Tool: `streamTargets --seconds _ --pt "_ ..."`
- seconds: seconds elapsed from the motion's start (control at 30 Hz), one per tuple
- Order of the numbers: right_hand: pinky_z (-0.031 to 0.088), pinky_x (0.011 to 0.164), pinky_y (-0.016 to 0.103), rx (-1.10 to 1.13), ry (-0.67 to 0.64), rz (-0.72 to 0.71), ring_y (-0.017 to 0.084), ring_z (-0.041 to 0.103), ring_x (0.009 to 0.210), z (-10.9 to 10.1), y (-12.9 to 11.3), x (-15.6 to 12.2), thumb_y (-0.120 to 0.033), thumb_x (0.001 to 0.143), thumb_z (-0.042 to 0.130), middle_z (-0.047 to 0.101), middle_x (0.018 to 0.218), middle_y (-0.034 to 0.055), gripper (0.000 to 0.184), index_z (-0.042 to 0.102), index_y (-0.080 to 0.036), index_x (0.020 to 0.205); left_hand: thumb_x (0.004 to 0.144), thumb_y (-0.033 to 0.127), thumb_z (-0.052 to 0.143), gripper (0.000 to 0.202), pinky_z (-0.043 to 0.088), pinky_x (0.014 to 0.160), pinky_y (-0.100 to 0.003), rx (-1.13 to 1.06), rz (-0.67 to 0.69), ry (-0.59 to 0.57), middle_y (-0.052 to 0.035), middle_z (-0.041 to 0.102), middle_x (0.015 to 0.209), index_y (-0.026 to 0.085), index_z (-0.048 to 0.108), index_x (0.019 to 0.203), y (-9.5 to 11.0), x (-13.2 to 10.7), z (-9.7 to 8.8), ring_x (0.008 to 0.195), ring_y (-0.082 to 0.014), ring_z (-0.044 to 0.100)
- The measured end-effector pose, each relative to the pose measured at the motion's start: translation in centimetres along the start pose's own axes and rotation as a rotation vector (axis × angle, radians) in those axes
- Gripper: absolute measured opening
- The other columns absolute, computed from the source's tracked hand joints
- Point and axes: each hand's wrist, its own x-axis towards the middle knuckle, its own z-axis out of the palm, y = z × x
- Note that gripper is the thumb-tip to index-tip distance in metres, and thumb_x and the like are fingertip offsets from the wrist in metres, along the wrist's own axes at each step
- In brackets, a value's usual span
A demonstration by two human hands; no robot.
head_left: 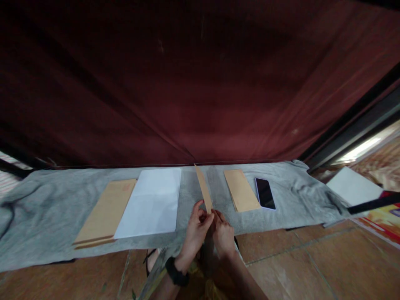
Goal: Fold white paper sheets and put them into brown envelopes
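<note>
Dark-red fabric sheeting (200, 91) hangs behind a long surface covered with grey plush cloth (290, 187), above brown tiled flooring (275, 262). At the near edge, a narrow tan paper envelope (203, 189) stands tilted, its far end raised toward the sheeting. The left hand (196, 228), with a black wristwatch (176, 271) on its wrist, pinches the lower end between thumb and fingers. The right hand (223, 236) has its fingers curled closed on the same end, beside the left thumb. To the left lies a stack of white paper sheets (151, 202), adjoining a stack of large tan envelopes (108, 210). To the right lie small tan envelopes (241, 189), stacked flat; just beside them rests a black-screened smartphone with a pale-purple edge (265, 193).
</note>
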Motion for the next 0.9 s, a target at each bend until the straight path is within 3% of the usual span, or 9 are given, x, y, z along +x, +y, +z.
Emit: streamTargets --seconds 0.07,0.17,0.23,0.33,0.4,0.5,0.6,0.73,0.9 --pt "0.053 0.070 0.031 0.316 0.036 0.167 0.023 0.071 0.076 -0.6 -0.3 0.7 -0.028 0.096 0.050 0.076 0.093 0.0103 0.026 0.074 -0.018 0.100 0.081 0.042 0.068 0.056 0.051 0.071 -0.029 0.031 0.053 0.003 0.0005 0.064 0.081 0.019 0.053 0.130 0.0 -0.4 -0.1 0.075 -0.0166 0.064" --pt "0.055 0.066 0.031 0.870 0.096 0.463 0.020 0.068 0.065 -1.1 -0.3 1.6 -0.048 0.085 0.068 0.069 0.067 0.0037 0.033 0.067 -0.018 0.071 0.082 0.051 0.068 0.053 0.052 0.072 -0.030 0.075 0.046 0.129 -0.0044 0.067 0.095 0.021 0.059 0.124 -1.0 -0.6 -1.0 0.083 -0.0184 0.065" --pt "0.057 0.070 0.030 1.195 0.098 0.611 0.018 0.069 0.069 -1.0 -0.2 1.8 -0.046 0.074 0.080 0.070 0.069 0.0017 0.032 0.065 -0.018 0.073 0.078 0.058 0.070 0.055 0.052 0.072 -0.031 0.022 -0.045 0.198 -0.0062 0.068 0.096 0.020 0.063 0.117 -1.8 -0.5 -1.7 0.087 -0.0206 0.066" --pt "0.058 0.070 0.025 1.446 0.047 0.762 0.014 0.068 0.071 0.0 -0.2 1.3 -0.036 0.067 0.087 0.072 0.076 -0.0010 0.029 0.067 -0.020 0.081 0.068 0.064 0.076 0.060 0.053 0.072 -0.032 -0.208 -0.265 0.130 -0.0088 0.072 0.094 0.017 0.068 0.105 -2.5 -0.5 -1.9 0.085 -0.0225 0.069" --pt "0.056 0.063 0.023 1.458 0.007 0.821 0.012 0.066 0.067 0.9 -0.4 0.8 -0.035 0.065 0.087 0.072 0.077 -0.0026 0.031 0.067 -0.022 0.083 0.062 0.061 0.081 0.059 0.054 0.071 -0.031 -0.334 -0.347 0.062 -0.0096 0.074 0.093 0.016 0.070 0.099 -2.8 -0.5 -1.6 0.082 -0.0218 0.070" --pt "0.054 0.057 0.022 1.394 -0.026 0.821 0.012 0.063 0.063 2.0 -0.8 0.0 -0.039 0.068 0.083 0.070 0.073 -0.0032 0.028 0.065 -0.022 0.081 0.058 0.052 0.086 0.050 0.053 0.066 -0.028 -0.370 -0.333 0.057 -0.0059 0.074 0.082 0.016 0.071 0.089 -3.2 -0.2 -1.1 0.072 -0.0184 0.069" --pt "0.053 0.056 0.024 1.251 -0.063 0.713 0.015 0.063 0.062 2.4 -1.1 -0.3 -0.044 0.080 0.072 0.068 0.070 -0.0003 0.023 0.063 -0.022 0.078 0.058 0.047 0.085 0.042 0.050 0.057 -0.025 -0.331 -0.313 0.070 -0.0009 0.070 0.070 0.016 0.069 0.082 -3.7 0.7 -1.1 0.059 -0.0142 0.064" --pt "0.055 0.056 0.030 0.973 -0.120 0.533 0.020 0.067 0.066 2.3 -0.3 -0.1 -0.055 0.089 0.054 0.073 0.081 0.0092 0.036 0.064 -0.021 0.082 0.061 0.042 0.081 0.037 0.046 0.051 -0.021 -0.209 -0.292 0.045 -0.0002 0.069 0.067 0.015 0.069 0.083 -4.1 2.2 -1.7 0.055 -0.0117 0.061" --pt "0.057 0.058 0.033 0.945 -0.292 0.576 0.021 0.069 0.066 1.9 1.6 -0.6 -0.062 0.078 0.066 0.075 0.087 0.0104 0.047 0.069 -0.017 0.092 0.059 0.036 0.079 0.039 0.043 0.045 -0.020 -0.128 -0.301 0.081 0.0018 0.066 0.060 0.015 0.066 0.090 -4.7 3.4 -2.8 0.048 -0.0114 0.058"
